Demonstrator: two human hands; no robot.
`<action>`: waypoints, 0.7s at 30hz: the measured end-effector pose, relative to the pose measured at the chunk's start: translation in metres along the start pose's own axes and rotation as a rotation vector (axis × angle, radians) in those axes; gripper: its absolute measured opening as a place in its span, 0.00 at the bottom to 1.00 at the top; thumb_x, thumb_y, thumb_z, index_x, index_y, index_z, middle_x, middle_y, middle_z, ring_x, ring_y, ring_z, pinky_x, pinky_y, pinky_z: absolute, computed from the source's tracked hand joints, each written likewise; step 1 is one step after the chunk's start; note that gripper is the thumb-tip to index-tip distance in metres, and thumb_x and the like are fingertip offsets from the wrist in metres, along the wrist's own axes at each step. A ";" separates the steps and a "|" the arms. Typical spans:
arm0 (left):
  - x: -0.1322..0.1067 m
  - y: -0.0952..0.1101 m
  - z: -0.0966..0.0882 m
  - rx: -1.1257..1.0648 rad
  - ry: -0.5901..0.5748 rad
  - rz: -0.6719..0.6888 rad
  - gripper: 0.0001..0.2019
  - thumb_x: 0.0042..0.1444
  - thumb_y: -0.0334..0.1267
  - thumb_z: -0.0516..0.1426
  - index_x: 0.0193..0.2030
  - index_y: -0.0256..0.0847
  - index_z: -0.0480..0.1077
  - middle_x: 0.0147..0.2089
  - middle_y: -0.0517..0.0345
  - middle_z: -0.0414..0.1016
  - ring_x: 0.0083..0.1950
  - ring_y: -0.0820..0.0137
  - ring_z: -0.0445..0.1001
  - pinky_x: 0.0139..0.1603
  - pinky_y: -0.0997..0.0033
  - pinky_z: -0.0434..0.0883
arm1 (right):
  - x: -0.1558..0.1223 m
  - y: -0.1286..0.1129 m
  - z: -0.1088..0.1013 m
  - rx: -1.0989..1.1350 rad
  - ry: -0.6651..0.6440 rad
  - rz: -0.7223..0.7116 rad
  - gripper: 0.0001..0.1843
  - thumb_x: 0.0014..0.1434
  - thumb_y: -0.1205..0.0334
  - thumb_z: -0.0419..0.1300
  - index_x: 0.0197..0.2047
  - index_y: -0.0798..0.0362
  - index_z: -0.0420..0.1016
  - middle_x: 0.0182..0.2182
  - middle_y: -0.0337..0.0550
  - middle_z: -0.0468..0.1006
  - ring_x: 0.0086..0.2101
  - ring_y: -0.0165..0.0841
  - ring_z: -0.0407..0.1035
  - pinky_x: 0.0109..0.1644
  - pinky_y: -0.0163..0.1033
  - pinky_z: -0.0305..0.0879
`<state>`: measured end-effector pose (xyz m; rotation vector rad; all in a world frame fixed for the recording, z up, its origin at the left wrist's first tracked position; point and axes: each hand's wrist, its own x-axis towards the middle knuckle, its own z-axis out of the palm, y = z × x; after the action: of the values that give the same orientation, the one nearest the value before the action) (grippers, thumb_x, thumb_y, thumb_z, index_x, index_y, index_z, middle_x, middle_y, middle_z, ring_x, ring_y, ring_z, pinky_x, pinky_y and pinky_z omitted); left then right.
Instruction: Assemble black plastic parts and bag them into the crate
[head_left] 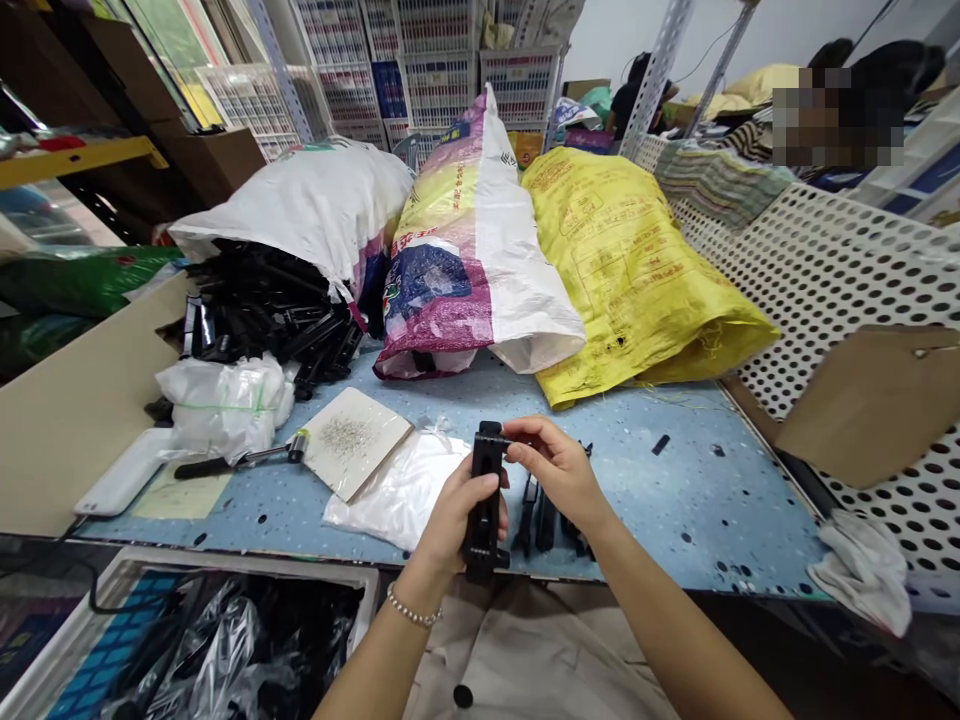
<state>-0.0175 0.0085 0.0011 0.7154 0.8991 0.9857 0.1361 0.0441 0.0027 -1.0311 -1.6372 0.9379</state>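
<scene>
My left hand is wrapped round a long black plastic part, held upright just above the near edge of the blue table. My right hand pinches something small at the part's top end; I cannot make out what. Several more black parts lie on the table right behind my hands. A clear plastic bag lies to the left of them, beside a tile with small metal bits.
A heap of black parts spills from a white sack at back left. A pink-and-white sack and a yellow sack lie behind. A screwdriver, white tray, perforated panel and cardboard stand around.
</scene>
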 end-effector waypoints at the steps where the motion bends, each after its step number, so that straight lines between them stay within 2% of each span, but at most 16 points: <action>1: 0.000 0.000 -0.001 -0.016 -0.025 -0.011 0.20 0.47 0.49 0.61 0.41 0.39 0.65 0.30 0.61 0.71 0.19 0.77 0.67 0.17 0.77 0.66 | 0.001 0.001 -0.002 -0.085 -0.013 -0.058 0.12 0.62 0.53 0.55 0.44 0.49 0.71 0.38 0.44 0.73 0.38 0.35 0.69 0.42 0.41 0.68; 3: 0.000 0.000 -0.002 -0.025 -0.039 -0.038 0.18 0.48 0.50 0.60 0.38 0.39 0.65 0.28 0.61 0.71 0.18 0.76 0.67 0.17 0.77 0.66 | 0.007 0.004 -0.005 -0.295 -0.025 -0.195 0.10 0.63 0.54 0.54 0.40 0.50 0.70 0.34 0.44 0.72 0.37 0.36 0.67 0.43 0.43 0.66; 5: 0.003 -0.001 -0.001 0.020 -0.031 -0.056 0.17 0.49 0.49 0.60 0.39 0.40 0.65 0.22 0.64 0.68 0.17 0.74 0.67 0.16 0.76 0.66 | 0.014 0.009 -0.008 -0.427 -0.019 -0.256 0.13 0.65 0.53 0.50 0.35 0.50 0.69 0.31 0.44 0.71 0.35 0.36 0.66 0.42 0.43 0.64; 7: 0.008 -0.002 0.000 0.052 0.004 -0.046 0.17 0.49 0.49 0.61 0.40 0.40 0.66 0.19 0.66 0.66 0.16 0.74 0.66 0.16 0.76 0.65 | 0.019 0.015 -0.008 -0.420 -0.007 -0.170 0.16 0.66 0.51 0.46 0.32 0.50 0.66 0.27 0.41 0.69 0.31 0.35 0.65 0.38 0.41 0.64; 9: 0.015 -0.002 -0.003 0.003 0.066 -0.001 0.17 0.49 0.48 0.61 0.40 0.40 0.67 0.23 0.64 0.69 0.19 0.75 0.67 0.19 0.77 0.66 | 0.016 0.020 -0.006 -0.359 -0.007 -0.054 0.19 0.67 0.48 0.42 0.32 0.49 0.65 0.25 0.38 0.67 0.28 0.33 0.64 0.34 0.39 0.63; 11: 0.022 0.000 -0.008 -0.094 0.142 0.052 0.16 0.49 0.47 0.62 0.40 0.38 0.69 0.29 0.61 0.71 0.24 0.76 0.70 0.25 0.77 0.68 | 0.002 0.021 -0.001 -0.357 -0.068 -0.079 0.20 0.67 0.47 0.41 0.34 0.50 0.66 0.27 0.40 0.69 0.30 0.34 0.65 0.36 0.40 0.62; 14: 0.030 -0.002 -0.016 -0.159 0.177 0.057 0.19 0.50 0.49 0.61 0.40 0.35 0.71 0.29 0.58 0.72 0.27 0.75 0.70 0.29 0.77 0.68 | -0.030 0.020 0.013 -0.516 -0.188 -0.316 0.18 0.66 0.48 0.46 0.38 0.50 0.69 0.34 0.45 0.73 0.37 0.37 0.64 0.44 0.46 0.59; 16: 0.033 -0.008 -0.014 -0.151 0.167 0.015 0.22 0.50 0.53 0.60 0.40 0.33 0.72 0.27 0.57 0.72 0.26 0.75 0.69 0.29 0.76 0.67 | -0.048 0.022 0.022 -0.592 -0.159 -0.415 0.16 0.66 0.52 0.47 0.37 0.51 0.70 0.34 0.46 0.72 0.37 0.38 0.62 0.44 0.47 0.58; 19: 0.031 -0.021 -0.003 -0.121 0.216 0.000 0.25 0.49 0.56 0.60 0.42 0.33 0.70 0.26 0.57 0.72 0.26 0.73 0.69 0.31 0.74 0.67 | -0.064 0.031 0.030 -0.565 -0.067 -0.412 0.15 0.67 0.56 0.46 0.34 0.52 0.68 0.30 0.45 0.69 0.34 0.37 0.60 0.40 0.45 0.57; 21: 0.029 -0.027 0.006 -0.072 0.298 0.071 0.24 0.48 0.54 0.62 0.42 0.36 0.69 0.26 0.60 0.71 0.26 0.74 0.68 0.33 0.73 0.67 | -0.069 0.035 0.030 -0.475 -0.049 -0.276 0.16 0.67 0.55 0.45 0.32 0.52 0.66 0.29 0.44 0.67 0.33 0.36 0.60 0.38 0.44 0.58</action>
<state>0.0055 0.0238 -0.0276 0.5499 1.0960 1.2026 0.1279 -0.0110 -0.0587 -1.0572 -2.0374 0.4000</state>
